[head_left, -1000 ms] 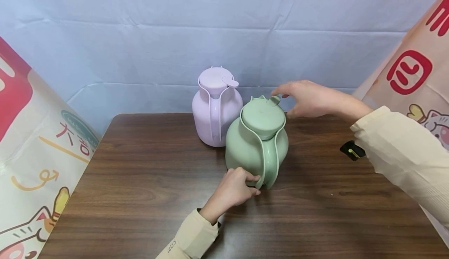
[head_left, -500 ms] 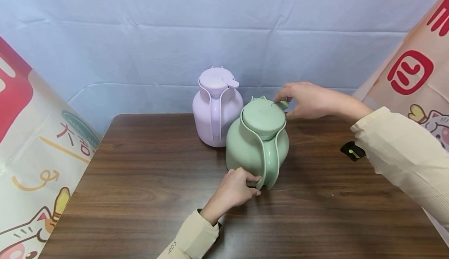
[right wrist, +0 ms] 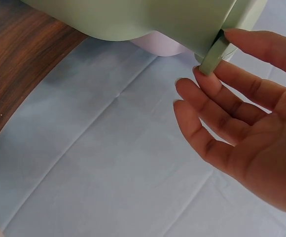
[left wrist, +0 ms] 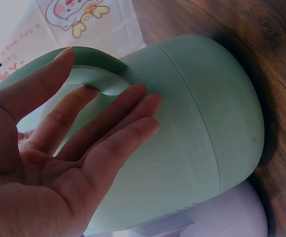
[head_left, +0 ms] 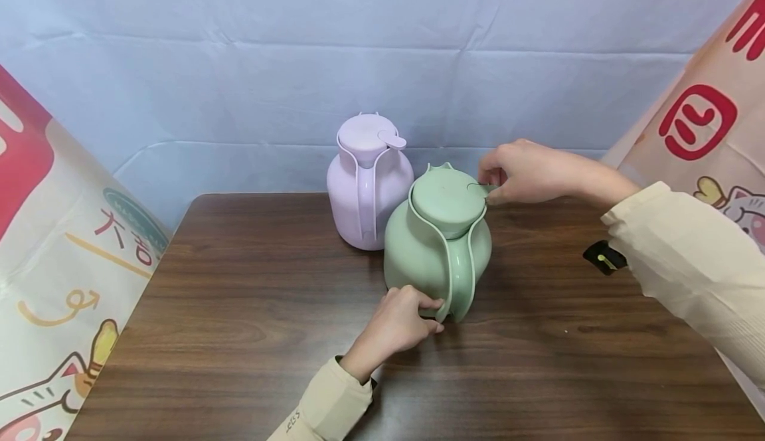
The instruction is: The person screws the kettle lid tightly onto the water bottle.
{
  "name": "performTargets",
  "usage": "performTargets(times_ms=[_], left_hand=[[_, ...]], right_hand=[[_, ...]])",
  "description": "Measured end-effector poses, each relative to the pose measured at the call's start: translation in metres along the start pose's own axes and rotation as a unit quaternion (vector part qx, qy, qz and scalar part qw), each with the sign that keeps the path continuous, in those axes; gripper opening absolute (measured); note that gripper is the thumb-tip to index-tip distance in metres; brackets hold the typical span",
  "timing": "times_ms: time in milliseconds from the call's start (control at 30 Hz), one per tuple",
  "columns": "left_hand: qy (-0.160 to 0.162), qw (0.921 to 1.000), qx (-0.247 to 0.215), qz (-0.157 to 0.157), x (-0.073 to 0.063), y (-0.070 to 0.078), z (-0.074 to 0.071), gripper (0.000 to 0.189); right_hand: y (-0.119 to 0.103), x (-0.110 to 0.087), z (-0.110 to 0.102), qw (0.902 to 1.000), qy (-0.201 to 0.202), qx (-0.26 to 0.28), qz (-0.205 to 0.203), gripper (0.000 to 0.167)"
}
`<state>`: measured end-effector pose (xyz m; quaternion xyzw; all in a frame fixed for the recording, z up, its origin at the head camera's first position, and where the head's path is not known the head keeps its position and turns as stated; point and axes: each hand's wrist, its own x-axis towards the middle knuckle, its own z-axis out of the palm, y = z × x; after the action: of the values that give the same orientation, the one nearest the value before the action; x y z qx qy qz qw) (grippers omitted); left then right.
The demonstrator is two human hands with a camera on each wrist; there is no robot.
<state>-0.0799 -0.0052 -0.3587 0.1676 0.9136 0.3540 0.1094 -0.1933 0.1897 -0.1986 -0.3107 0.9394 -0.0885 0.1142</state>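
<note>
A green thermos jug point(head_left: 424, 262) stands upright on the table, its handle toward me. My left hand point(head_left: 402, 318) pinches the lower end of the jug's handle point(left wrist: 101, 76) between thumb and index finger; its other fingers lie loosely extended by the jug's body in the left wrist view. At the lid point(head_left: 449, 198), my right hand point(head_left: 526, 171) pinches the small tab point(right wrist: 216, 55) between thumb and index finger, with the other fingers loosely bent beside it. The tab sticks out to the right over the rim.
Behind and left of the green jug stands a lilac thermos jug point(head_left: 368, 188), very close to it. The wooden table point(head_left: 251, 308) ends at a pale blue cloth point(head_left: 287, 82). Printed sheets point(head_left: 66, 281) hang at both sides.
The tab on the green lid has turned clockwise, from pointing back right to pointing right. My right fingers have moved slightly right and nearer with it. The left hand stays put.
</note>
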Motion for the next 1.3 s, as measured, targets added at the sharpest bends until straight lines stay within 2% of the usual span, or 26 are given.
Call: performTargets(times_ms=[500, 1300], left_hand=[[-0.002, 1.0000, 0.002, 0.001, 0.000, 0.000, 0.001, 0.029], [0.002, 1.0000, 0.008, 0.005, 0.000, 0.002, 0.000, 0.029]], right_hand=[[-0.005, -0.004, -0.002, 1.0000, -0.003, -0.004, -0.003, 0.010], [-0.013, -0.005, -0.002, 0.9998, -0.011, 0.011, 0.015, 0.021]])
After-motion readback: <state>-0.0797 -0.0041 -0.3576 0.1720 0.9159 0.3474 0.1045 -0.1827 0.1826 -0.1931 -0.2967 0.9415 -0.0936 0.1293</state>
